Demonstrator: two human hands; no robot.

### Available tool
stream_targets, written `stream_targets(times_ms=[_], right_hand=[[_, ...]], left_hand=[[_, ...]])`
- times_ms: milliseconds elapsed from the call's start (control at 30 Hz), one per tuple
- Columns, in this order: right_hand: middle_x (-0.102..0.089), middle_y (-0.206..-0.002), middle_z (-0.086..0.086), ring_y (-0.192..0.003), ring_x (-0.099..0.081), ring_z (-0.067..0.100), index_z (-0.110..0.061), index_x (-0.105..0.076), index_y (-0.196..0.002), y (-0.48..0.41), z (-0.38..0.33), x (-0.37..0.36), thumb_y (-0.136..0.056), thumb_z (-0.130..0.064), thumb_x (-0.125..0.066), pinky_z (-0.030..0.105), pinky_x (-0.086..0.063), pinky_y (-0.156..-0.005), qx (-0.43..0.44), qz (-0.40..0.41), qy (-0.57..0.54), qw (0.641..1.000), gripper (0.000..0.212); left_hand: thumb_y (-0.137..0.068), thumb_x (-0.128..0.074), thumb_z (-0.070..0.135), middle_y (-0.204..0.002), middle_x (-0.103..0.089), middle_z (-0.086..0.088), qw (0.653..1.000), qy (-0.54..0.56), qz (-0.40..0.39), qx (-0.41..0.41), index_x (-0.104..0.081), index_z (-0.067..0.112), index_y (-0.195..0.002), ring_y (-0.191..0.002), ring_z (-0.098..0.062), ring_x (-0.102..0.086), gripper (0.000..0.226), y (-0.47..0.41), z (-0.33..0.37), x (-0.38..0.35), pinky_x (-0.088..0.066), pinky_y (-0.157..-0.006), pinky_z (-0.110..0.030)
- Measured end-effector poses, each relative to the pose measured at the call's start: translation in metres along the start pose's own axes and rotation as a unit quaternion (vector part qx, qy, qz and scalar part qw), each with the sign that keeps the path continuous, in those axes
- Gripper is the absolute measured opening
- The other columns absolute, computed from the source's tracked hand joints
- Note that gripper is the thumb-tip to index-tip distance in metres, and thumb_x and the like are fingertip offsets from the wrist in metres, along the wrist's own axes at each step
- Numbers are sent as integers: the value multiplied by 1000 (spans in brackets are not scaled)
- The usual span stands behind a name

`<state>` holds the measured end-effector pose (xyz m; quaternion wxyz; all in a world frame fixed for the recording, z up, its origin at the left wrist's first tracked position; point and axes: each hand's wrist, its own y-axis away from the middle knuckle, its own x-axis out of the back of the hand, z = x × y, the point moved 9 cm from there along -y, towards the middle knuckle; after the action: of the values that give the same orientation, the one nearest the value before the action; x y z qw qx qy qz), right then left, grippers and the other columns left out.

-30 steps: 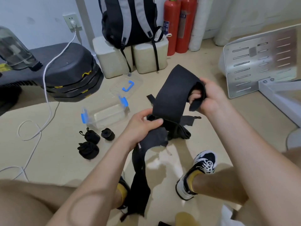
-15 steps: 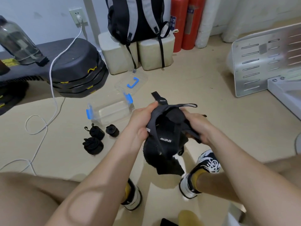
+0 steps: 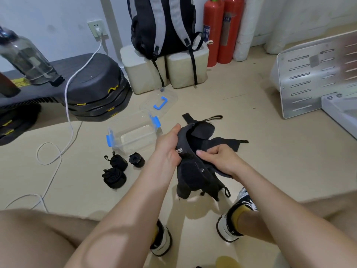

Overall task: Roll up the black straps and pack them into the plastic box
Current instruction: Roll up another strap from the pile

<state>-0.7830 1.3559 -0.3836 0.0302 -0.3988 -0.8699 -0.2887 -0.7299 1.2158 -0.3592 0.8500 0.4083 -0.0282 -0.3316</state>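
A loose black strap (image 3: 195, 171) hangs bunched between my two hands above the floor. My left hand (image 3: 169, 146) grips its upper left edge, where white lettering shows. My right hand (image 3: 218, 158) pinches the fabric from the right, thumb on top. A strap end with a loop (image 3: 214, 118) sticks out behind. The clear plastic box (image 3: 133, 133) with blue clips stands open on the floor to the left, nothing visible inside. Its lid (image 3: 159, 102) with a blue handle lies behind it. Three rolled black straps (image 3: 116, 167) lie on the floor in front of the box.
A white cable (image 3: 66, 117) runs from the wall socket across the floor at left. Stacked dark cases (image 3: 98, 93), a backpack (image 3: 164, 26) on pale blocks, two red extinguishers (image 3: 220, 29) and a perforated metal plate (image 3: 313, 74) ring the floor. My shoes (image 3: 235, 215) are below.
The strap, stretched wide and high between my hands a second ago, has been gathered into a bunch. My right hand came down and now pinches it close beside my left.
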Motion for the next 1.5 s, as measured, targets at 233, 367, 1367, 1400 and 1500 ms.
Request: stream_targets(times_ms=[233,367,1367,1400,1500], right_hand=[[-63,-53,6,-36,-53,12,-6,-62,-76,0,-11,23,-96,-27,-65,17,-39,-38,-35,89,-261,960,29],[-66,-57,6,-41,-56,15,-8,-66,-83,-3,-23,38,-95,-28,-67,22,-43,-41,-35,94,-345,933,23],[-73,-116,0,-116,-66,15,-20,-64,-122,37,-68,-7,-86,-51,-69,40,-47,-103,84,-183,-77,977,48],[-75,-108,1,-106,-70,15,-19,-67,-116,36,-68,-3,-93,-38,-66,36,-49,-98,93,-158,-57,981,30],[-77,-97,1,-88,-71,13,-17,-69,-103,39,-75,21,-103,-30,-52,28,-50,-82,96,-64,-69,991,22]], left_hand=[[-90,-63,53,-85,-68,-7,955,-267,-2,-130,-62,11,-95,-72,-22,-66,42,-12,33,13,-58,-78,-40],[-91,-53,65,-78,-76,-5,899,-414,-105,-98,-76,13,-95,-68,-18,-71,56,5,19,17,-59,-75,-32],[-91,-64,45,-91,-72,-14,968,-52,-219,-113,-68,7,-107,-79,-24,-69,42,40,69,-26,-58,-76,-37],[-93,-61,48,-78,-71,-10,972,-49,-206,-98,-67,9,-102,-64,-19,-67,40,42,65,-22,-54,-60,-29],[-102,-47,44,-39,-51,-1,979,-66,-165,-96,-55,12,-72,-27,-8,-44,44,50,61,-8,-31,-30,-12]])
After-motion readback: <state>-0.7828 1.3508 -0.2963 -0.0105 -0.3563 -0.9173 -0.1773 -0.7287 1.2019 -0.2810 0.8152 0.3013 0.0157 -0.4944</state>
